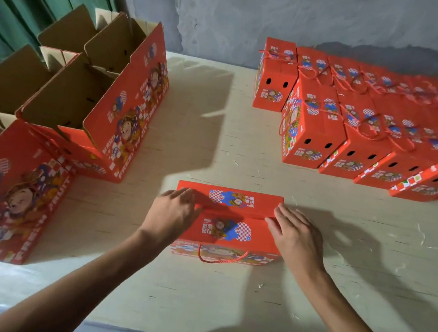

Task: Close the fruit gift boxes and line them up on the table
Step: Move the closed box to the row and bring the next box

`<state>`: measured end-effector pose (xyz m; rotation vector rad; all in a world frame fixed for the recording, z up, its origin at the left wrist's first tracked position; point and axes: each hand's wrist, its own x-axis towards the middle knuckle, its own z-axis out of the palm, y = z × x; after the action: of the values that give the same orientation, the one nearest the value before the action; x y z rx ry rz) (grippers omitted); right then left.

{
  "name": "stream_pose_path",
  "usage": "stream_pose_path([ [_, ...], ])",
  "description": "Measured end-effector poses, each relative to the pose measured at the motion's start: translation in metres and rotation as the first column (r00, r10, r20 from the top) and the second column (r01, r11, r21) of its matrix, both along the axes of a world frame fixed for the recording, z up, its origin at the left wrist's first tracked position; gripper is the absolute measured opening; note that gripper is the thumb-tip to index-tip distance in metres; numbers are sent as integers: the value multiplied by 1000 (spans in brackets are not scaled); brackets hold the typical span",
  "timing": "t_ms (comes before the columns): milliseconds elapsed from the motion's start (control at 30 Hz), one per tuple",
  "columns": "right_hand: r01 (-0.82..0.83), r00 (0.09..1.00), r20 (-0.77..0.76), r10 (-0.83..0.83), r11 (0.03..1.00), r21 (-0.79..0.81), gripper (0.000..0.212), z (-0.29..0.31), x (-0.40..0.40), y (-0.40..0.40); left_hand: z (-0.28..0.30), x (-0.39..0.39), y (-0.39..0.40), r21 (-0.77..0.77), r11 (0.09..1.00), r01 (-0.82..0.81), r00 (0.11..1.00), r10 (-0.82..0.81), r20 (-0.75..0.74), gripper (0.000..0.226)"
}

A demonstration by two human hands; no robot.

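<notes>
A red fruit gift box (231, 220) with cartoon prints stands on the pale table (200, 298) right in front of me, its two top flaps folded together and a red cord handle hanging on its near side. My left hand (171, 214) presses on the left end of the top, fingers curled over the flap seam. My right hand (295, 233) lies flat on the right end, fingertips at the seam. Closed red boxes (314, 132) stand lined up in two rows at the right.
Several open boxes (91, 94) with brown cardboard insides stand at the left, one nearer (14, 191) by the table's front left edge. A grey wall (306, 21) runs behind the table and a green panel (28, 0) fills the far left.
</notes>
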<state>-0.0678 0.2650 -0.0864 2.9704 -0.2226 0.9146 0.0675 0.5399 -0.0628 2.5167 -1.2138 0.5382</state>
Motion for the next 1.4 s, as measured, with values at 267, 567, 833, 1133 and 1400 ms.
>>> stream_pose_path([
  [267,242,918,-315,-241,970,-35,44,26,11,38,-1,-11,-9,127,991,-42,999,42,-1,65],
  [567,209,896,-378,-231,973,-98,57,29,22,43,-15,-8,-11,138,989,-43,998,36,54,67],
  [833,157,909,-354,-221,967,-201,39,18,10,41,-32,-14,11,6,1000,10,1000,-10,3,26],
  [1133,-141,970,-182,164,981,131,45,12,-9,-19,-20,15,38,-215,971,102,922,-174,-346,30],
  [1400,-205,956,-168,241,956,208,39,9,-11,-31,-24,20,58,-264,965,1,869,-132,-477,35],
])
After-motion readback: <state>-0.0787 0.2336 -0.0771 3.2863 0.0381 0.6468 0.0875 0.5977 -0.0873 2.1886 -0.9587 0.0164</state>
